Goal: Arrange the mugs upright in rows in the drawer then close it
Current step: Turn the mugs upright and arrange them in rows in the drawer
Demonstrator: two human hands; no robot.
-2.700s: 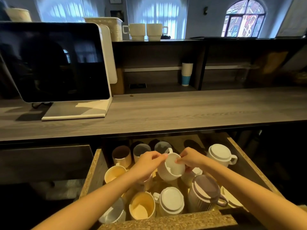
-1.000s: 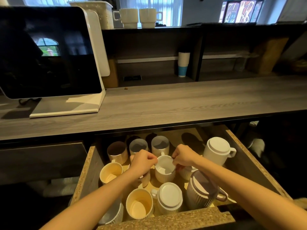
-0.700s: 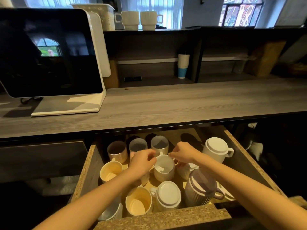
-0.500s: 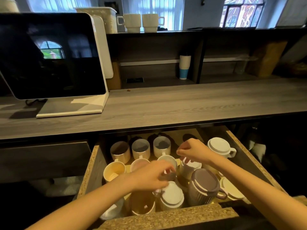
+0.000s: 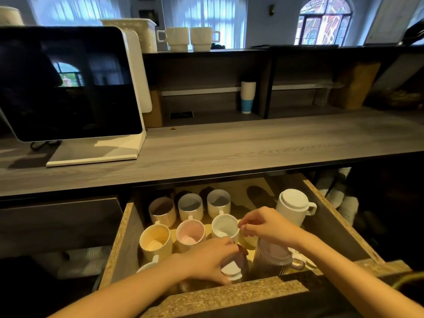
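Observation:
The open drawer (image 5: 231,294) holds several mugs. Three stand upright in the back row (image 5: 190,206). In front of them are an upright yellow mug (image 5: 154,241), a pink mug (image 5: 190,232) and a white mug (image 5: 224,227). My left hand (image 5: 206,260) grips an upside-down mug with a white base (image 5: 231,270) near the drawer's front; its body is mostly hidden. My right hand (image 5: 263,226) hovers beside the white mug's right rim, fingers loosely curled, holding nothing I can see. An upside-down ribbed purple mug (image 5: 273,255) sits under my right wrist. Another white mug (image 5: 294,203) stands upside down at the back right.
A grey wooden counter (image 5: 252,148) overhangs the drawer's back. A tablet screen on a white stand (image 5: 68,88) sits on it at the left. The shelf above carries two white mugs (image 5: 190,39) and a stack of paper cups (image 5: 247,97).
Both hands have let go of the white mug, which now stands upright in the second row. My left hand moved down to the front and took the upside-down mug. My right hand shifted slightly right.

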